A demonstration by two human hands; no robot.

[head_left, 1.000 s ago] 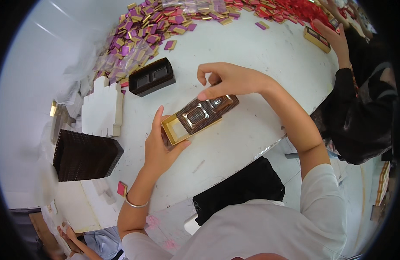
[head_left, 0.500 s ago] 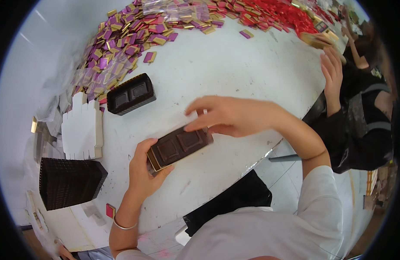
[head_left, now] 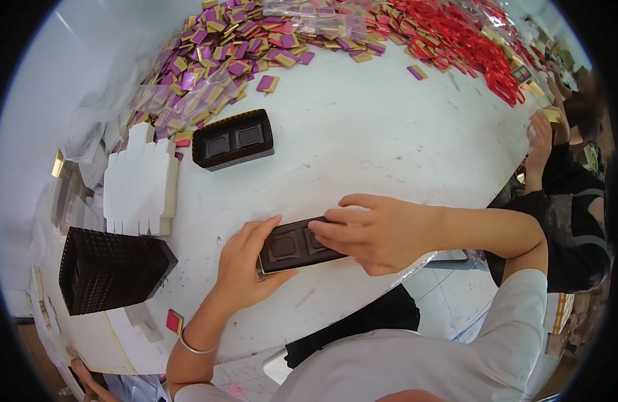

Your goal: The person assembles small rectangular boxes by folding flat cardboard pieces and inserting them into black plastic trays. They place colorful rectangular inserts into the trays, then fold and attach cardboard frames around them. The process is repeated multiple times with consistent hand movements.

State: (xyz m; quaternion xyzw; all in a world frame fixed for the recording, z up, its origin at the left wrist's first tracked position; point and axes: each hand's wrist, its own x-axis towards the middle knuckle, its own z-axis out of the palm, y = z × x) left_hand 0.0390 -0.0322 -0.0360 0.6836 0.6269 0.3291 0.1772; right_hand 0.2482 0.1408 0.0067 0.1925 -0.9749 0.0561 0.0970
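A small dark brown plastic tray (head_left: pixel 283 248) with square recesses lies in a shallow box with a pale gold edge, near the front of the table. My left hand (head_left: pixel 243 262) is closed around the left end of the box, fingers along the far side and thumb along the near side. Over the right end my right hand (head_left: pixel 379 234) rests its fingers on the tray, covering part of the second recess. Its thumb is mostly hidden.
A short stack of brown trays (head_left: pixel 233 140) stands beyond my hands. At left are flat white cartons (head_left: pixel 138 187) and a taller brown tray stack (head_left: pixel 115 271). Wrapped purple-gold squares (head_left: pixel 235 67) and red ribbons (head_left: pixel 466 47) are heaped at the back. A co-worker's hand (head_left: pixel 539 144) is at right.
My right hand has come down onto the tray's right end. In the picture, the tray and my left hand sit further right. The co-worker's hand has shifted.
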